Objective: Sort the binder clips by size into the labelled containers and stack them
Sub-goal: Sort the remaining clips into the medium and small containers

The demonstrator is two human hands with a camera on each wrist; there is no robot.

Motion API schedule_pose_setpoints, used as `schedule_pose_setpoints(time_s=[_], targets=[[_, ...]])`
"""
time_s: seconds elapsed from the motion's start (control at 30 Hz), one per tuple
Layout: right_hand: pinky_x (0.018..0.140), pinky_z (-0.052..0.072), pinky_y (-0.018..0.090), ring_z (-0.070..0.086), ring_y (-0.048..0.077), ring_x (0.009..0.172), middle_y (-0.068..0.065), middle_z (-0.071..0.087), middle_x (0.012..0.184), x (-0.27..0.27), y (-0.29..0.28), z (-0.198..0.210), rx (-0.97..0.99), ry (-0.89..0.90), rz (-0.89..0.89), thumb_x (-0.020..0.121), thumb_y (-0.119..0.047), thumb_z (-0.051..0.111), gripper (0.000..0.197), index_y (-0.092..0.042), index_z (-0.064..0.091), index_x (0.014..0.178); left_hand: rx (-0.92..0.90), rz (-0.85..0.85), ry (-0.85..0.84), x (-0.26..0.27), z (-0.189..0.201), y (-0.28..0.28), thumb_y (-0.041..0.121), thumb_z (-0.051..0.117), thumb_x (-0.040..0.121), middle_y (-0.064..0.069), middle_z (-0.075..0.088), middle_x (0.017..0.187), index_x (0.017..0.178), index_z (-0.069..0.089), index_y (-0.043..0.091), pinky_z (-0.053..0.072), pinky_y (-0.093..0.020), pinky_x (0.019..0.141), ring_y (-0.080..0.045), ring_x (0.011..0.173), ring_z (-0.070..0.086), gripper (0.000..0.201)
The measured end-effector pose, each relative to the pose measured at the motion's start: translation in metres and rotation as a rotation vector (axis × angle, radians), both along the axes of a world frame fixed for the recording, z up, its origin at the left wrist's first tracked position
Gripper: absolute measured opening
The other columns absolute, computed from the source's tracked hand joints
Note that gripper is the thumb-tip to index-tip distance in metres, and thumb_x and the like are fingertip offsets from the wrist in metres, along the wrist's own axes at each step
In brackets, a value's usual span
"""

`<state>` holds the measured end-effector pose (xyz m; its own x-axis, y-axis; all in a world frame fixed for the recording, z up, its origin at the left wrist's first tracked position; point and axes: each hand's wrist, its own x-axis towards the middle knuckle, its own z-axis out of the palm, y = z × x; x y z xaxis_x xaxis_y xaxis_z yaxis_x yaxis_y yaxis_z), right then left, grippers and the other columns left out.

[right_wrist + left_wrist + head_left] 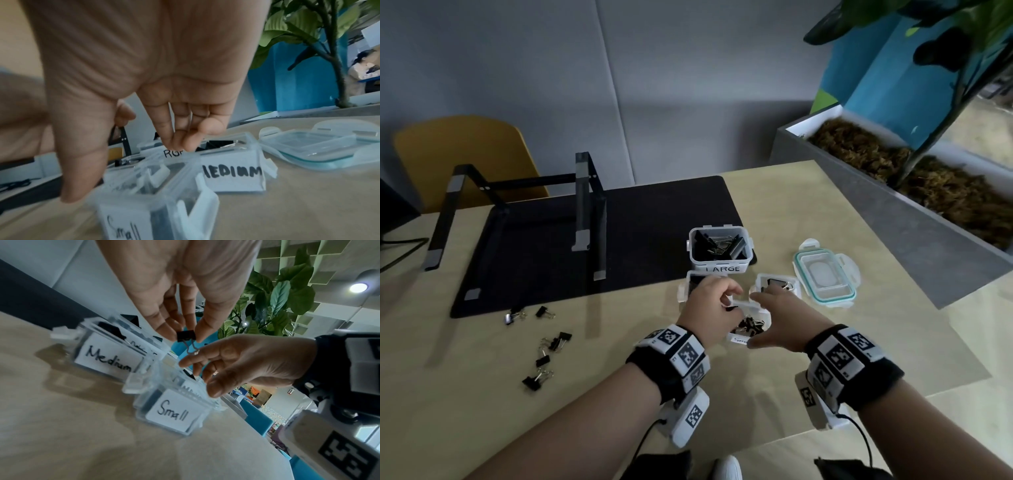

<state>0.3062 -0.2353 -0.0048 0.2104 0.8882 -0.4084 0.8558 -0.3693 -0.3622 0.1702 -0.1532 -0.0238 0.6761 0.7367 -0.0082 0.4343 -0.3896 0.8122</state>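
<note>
Nearest, both hands crowd the container labelled Small [174, 412], which stands on the pale wooden table [808, 219]. The left hand [709, 308] pinches a small binder clip [186, 335] by its black body between thumb and fingers, just above that container. The right hand [787, 317] hangs over the container's right side with fingers [174, 134] straight and loosely together, holding nothing; its thumb reaches down by the front wall.

Loose binder clips [548, 346] lie scattered well to the left, in open table room near the front edge.

Behind the hands two containers labelled Medium [109, 360] flank the Small one (one partly hidden by the left hand), and a detached lid [825, 274] lies to the right. Farther back the container labelled LARGE [719, 250] holds big clips and sits on the corner of a black mat [619, 222], which also carries a black metal stand [517, 212]. A grey planter [893, 205] bounds the right side; a yellow chair [465, 154] and grey wall close the far side.
</note>
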Motion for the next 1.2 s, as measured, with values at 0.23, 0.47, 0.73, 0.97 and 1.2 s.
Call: schedule_pose_setpoints(time_s=[0.23, 0.47, 0.73, 0.97, 1.2], targets=[[0.099, 0.041, 0.031, 0.042, 0.021, 0.12, 0.004, 0.045, 0.127, -0.001, -0.003, -0.008, -0.002, -0.047, 0.03, 0.075, -0.038, 0.071, 0.069, -0.014, 0.044, 0.134, 0.014, 0.035, 0.051, -0.002, -0.009, -0.004, 0.011, 0.065, 0.081, 0.007, 0.05, 0.103, 0.106, 0.061, 0.015, 0.043, -0.017, 0.086, -0.007, 0.093, 0.052, 0.026], [0.102, 0.039, 0.03, 0.041, 0.02, 0.124, 0.002, 0.044, 0.132, 0.002, -0.003, -0.008, 0.016, -0.034, 0.049, 0.077, -0.039, 0.07, 0.072, -0.017, 0.04, 0.138, 0.033, 0.277, 0.273, -0.083, -0.029, 0.025, 0.007, 0.059, 0.082, 0.005, 0.054, 0.1, 0.104, 0.062, 0.014, 0.046, -0.023, 0.085, -0.011, 0.091, 0.054, 0.024], [0.103, 0.037, 0.028, 0.041, 0.018, 0.124, 0.0, 0.044, 0.132, 0.004, -0.004, -0.011, 0.041, -0.009, 0.053, 0.077, -0.04, 0.071, 0.075, -0.017, 0.039, 0.14, 0.078, 0.521, 0.664, -0.173, -0.046, 0.061, 0.015, 0.06, 0.08, -0.009, 0.06, 0.111, 0.108, 0.062, 0.012, 0.049, -0.036, 0.084, -0.029, 0.099, 0.059, 0.028], [0.101, 0.039, 0.028, 0.043, 0.018, 0.122, -0.001, 0.045, 0.13, 0.004, -0.003, -0.011, 0.034, -0.005, 0.055, 0.075, -0.04, 0.073, 0.076, -0.018, 0.039, 0.14, 0.103, 0.637, 0.801, -0.185, -0.052, 0.072, 0.013, 0.055, 0.084, -0.011, 0.064, 0.11, 0.104, 0.063, 0.012, 0.046, -0.034, 0.079, -0.032, 0.099, 0.06, 0.021], [0.101, 0.038, 0.027, 0.043, 0.018, 0.122, -0.001, 0.045, 0.13, 0.005, -0.005, -0.01, 0.04, 0.003, 0.048, 0.075, -0.041, 0.072, 0.075, -0.019, 0.04, 0.139, 0.068, 0.532, 0.656, -0.153, -0.037, 0.06, 0.023, 0.059, 0.082, -0.004, 0.066, 0.102, 0.106, 0.06, 0.014, 0.048, -0.031, 0.081, -0.025, 0.093, 0.061, 0.026]])
